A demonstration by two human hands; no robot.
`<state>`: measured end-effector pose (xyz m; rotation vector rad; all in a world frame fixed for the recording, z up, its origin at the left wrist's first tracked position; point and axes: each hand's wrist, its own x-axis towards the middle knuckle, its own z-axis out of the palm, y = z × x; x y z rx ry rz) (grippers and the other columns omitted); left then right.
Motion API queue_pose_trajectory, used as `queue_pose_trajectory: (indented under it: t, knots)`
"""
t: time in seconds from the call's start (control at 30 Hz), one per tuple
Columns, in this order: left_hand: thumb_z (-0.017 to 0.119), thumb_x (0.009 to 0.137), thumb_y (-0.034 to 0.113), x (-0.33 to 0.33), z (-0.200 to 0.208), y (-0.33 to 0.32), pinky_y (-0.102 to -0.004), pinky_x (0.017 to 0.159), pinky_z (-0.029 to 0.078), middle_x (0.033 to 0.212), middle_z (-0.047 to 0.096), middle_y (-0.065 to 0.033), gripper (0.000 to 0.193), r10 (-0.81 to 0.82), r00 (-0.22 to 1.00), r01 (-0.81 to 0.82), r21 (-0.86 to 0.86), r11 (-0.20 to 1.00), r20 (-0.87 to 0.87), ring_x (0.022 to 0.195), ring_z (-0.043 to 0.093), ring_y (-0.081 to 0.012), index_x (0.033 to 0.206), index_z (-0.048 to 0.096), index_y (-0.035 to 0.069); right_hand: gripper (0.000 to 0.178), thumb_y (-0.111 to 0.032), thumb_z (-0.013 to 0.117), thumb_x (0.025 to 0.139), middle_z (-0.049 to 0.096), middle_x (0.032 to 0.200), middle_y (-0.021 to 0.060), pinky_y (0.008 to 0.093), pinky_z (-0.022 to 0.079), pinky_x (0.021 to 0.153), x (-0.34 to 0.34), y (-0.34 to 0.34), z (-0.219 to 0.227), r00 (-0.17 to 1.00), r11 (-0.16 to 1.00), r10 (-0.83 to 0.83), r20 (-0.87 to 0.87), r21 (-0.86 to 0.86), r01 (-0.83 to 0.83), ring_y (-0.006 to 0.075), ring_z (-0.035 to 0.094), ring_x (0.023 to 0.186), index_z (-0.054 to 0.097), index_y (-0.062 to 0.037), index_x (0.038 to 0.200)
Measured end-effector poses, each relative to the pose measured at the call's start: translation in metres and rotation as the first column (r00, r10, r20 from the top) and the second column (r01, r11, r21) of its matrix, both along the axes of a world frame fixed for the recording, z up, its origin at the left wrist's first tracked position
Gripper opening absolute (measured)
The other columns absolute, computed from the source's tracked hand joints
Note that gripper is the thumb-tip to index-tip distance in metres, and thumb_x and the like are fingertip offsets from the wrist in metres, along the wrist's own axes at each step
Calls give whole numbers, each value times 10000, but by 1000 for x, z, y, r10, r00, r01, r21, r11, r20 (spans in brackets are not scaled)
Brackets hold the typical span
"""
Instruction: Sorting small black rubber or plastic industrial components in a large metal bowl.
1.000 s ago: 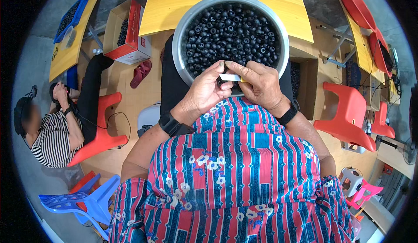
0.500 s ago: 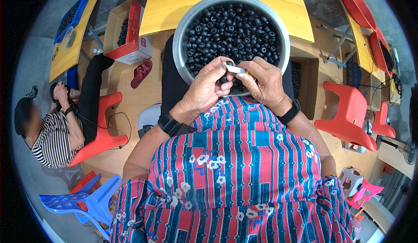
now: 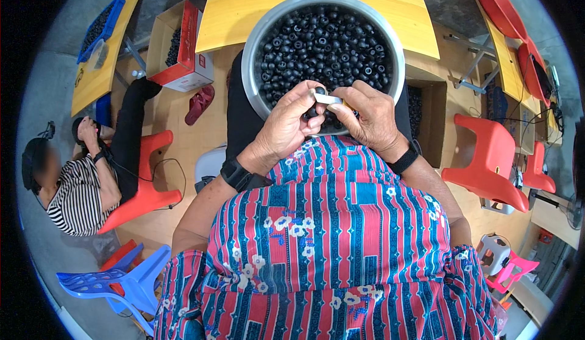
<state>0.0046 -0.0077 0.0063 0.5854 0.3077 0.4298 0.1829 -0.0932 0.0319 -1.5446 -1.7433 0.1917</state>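
A wide metal basin (image 3: 248, 65) full of small black ring-like parts (image 3: 326, 44) rests at my lap, against the table. Over its near rim my left hand (image 3: 281, 120) pinches a small black rounded part (image 3: 320, 90) between thumb and fingers; more black shows lower in its curled fingers. My right hand (image 3: 373, 115) is closed on a short knife with a flat pale blade (image 3: 328, 98). A sliver of yellow shows at its grip, mostly covered by fingers. The blade lies across the black part, close to my left thumb.
A yellow table (image 3: 228, 17) stands beyond the basin. To the left are a red carton (image 3: 190, 47) of black parts and a seated person (image 3: 82, 190) in stripes. An open carton (image 3: 436, 117) sits right of my lap, near a red stool (image 3: 484, 160).
The blade has tilted slightly and shifted a little against the black part. Both hands stay almost in the same place over the basin's near rim.
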Motion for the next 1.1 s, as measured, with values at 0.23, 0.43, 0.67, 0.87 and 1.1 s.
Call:
queue_pose_trajectory:
  t: [0.23,0.43,0.67,0.87,1.1]
  knots:
    - [476,1033,261,-1,-1,-3,-186,564,339,874,497,-5,204,-5,999,5,4,1000,-39,676,426,-64,1145,511,93,221,-284,734,823,586,724,77,374,493,559,-1,0,-1,1000,1000,-19,-17,11,20,265,619,637,687,-85,906]
    - [473,1029,252,-1,0,1,-204,599,344,895,494,-4,231,-62,998,62,7,998,-18,693,420,-85,1197,492,95,196,-276,717,839,585,731,90,388,489,567,0,0,-5,997,998,-56,-58,18,57,293,615,646,685,-92,897]
    - [521,1008,296,3,39,18,-176,510,331,848,464,-9,234,-203,970,218,104,970,-136,634,420,-75,1096,483,82,312,-360,623,879,652,770,148,462,516,631,-2,9,-22,965,958,-255,-63,-154,243,352,648,708,662,-71,769]
    - [472,1019,204,79,102,24,-163,483,310,894,507,-23,217,-440,822,524,179,833,-361,649,428,-61,1174,492,55,118,-206,653,841,676,828,137,442,529,638,2,-1,-21,968,958,-195,-157,-241,154,341,664,780,669,-91,820]
    - [571,985,298,180,104,-20,-460,902,521,1290,525,-133,552,-449,793,570,240,786,-413,1248,503,-309,1433,395,28,328,-218,572,928,642,1164,147,433,436,991,-8,2,-36,983,977,-186,5,108,184,310,592,1123,607,-101,1232]
